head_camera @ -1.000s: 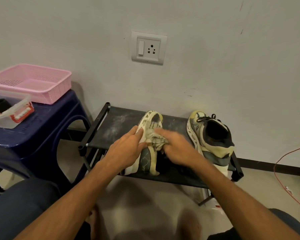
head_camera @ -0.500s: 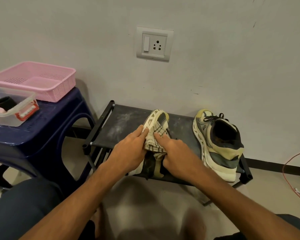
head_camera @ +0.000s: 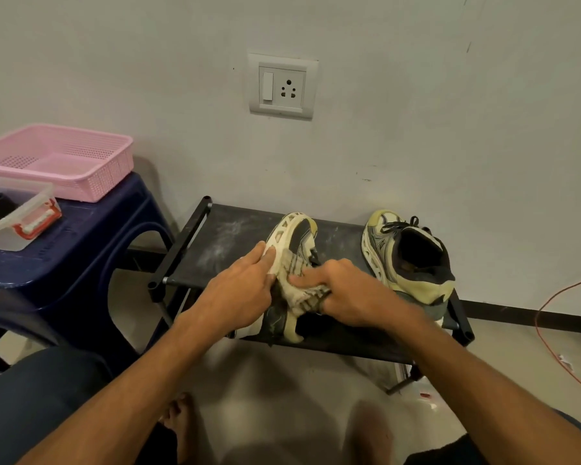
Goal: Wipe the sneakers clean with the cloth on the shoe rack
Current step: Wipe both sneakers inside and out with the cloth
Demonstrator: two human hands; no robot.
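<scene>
A cream, grey and yellow sneaker (head_camera: 296, 234) lies tipped on its side on the black shoe rack (head_camera: 215, 243), sole facing left. My left hand (head_camera: 240, 293) grips its sole edge and steadies it. My right hand (head_camera: 346, 293) presses a pale checked cloth (head_camera: 299, 290) against the sneaker's upper, fingers curled around the cloth. The matching second sneaker (head_camera: 406, 260) stands upright on the right part of the rack, toe toward the wall, untouched.
A dark blue plastic stool (head_camera: 81, 243) stands left of the rack, carrying a pink basket (head_camera: 57, 159) and a clear lidded box (head_camera: 17, 216). A wall socket (head_camera: 282, 87) sits above. An orange cable (head_camera: 550, 330) trails on the floor at right. My bare foot (head_camera: 178, 417) is below.
My right hand has slid the cloth back along the sneaker toward the heel, after pushing it toward the toe. The left hand keeps its hold on the sole.
</scene>
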